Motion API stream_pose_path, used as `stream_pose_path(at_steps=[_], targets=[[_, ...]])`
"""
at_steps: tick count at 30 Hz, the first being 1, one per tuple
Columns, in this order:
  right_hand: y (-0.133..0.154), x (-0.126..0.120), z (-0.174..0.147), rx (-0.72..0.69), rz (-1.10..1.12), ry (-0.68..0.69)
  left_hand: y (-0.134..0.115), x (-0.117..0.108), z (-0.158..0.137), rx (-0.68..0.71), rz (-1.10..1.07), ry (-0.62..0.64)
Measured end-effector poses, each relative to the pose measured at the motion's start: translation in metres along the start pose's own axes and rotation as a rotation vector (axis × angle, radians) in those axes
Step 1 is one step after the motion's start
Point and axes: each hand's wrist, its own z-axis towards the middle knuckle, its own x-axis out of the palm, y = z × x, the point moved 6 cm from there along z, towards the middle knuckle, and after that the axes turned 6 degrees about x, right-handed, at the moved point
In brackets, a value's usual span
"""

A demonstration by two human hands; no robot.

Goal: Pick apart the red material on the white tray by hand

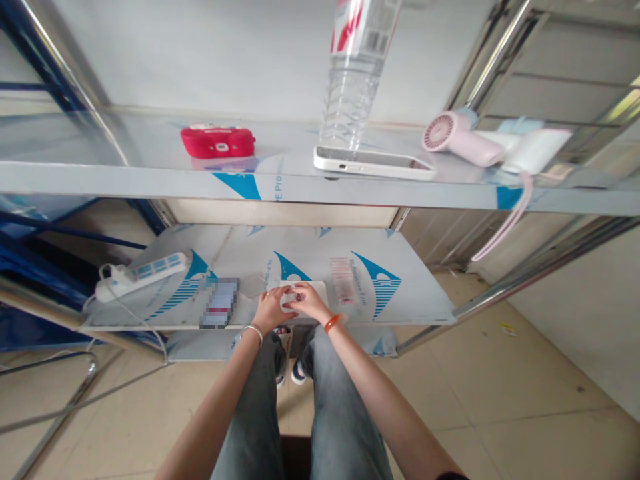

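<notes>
On the lower shelf, my left hand (272, 309) and my right hand (311, 303) meet over a flat white pad-like piece (321, 288). Both hands have their fingers curled in, with the fingertips close together. A small dark reddish thing (299, 297) shows between them, too small to name. Just right of my right hand lies a clear packet with pinkish stripes (343, 280). To the left of my left hand a phone (221, 303) lies flat, its screen blurred out. Thin clear film (253, 285) seems to lie between the phone and my left hand.
A white power strip (145, 275) with a trailing cord sits at the lower shelf's left. The upper shelf (295, 183) overhangs it, bearing a red case (219, 142), a clear bottle (353, 93), a white-edged phone (375, 163) and a pink handheld fan (463, 139) with a dangling strap.
</notes>
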Motion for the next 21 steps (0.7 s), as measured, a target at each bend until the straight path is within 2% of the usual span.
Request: stream_pose_path(at_steps=[5,7,9,11,13,14,18,21], targets=[[0.005,-0.007,-0.007,0.029,0.094,0.102,0.005,0.007,0.001,0.019,-0.166,-0.004],[0.004,-0.013,-0.009,0.044,0.169,0.103,0.005,0.009,0.001,0.026,-0.198,-0.001],[-0.003,-0.025,-0.009,0.065,0.227,0.013,0.006,0.006,0.001,-0.015,-0.194,-0.051],[-0.016,-0.039,-0.008,0.125,0.239,-0.150,0.008,0.001,0.001,-0.091,-0.185,-0.138],[-0.032,-0.048,-0.008,0.223,0.169,-0.282,0.010,-0.002,0.002,-0.148,-0.233,-0.194],[-0.040,-0.050,-0.009,0.273,0.104,-0.305,0.010,-0.002,0.003,-0.158,-0.286,-0.200],[-0.060,-0.043,-0.011,0.433,-0.206,-0.202,0.011,-0.001,0.005,-0.168,-0.492,-0.216],[-0.063,-0.041,-0.012,0.514,-0.389,-0.161,0.014,-0.001,0.004,-0.245,-0.587,-0.259]])
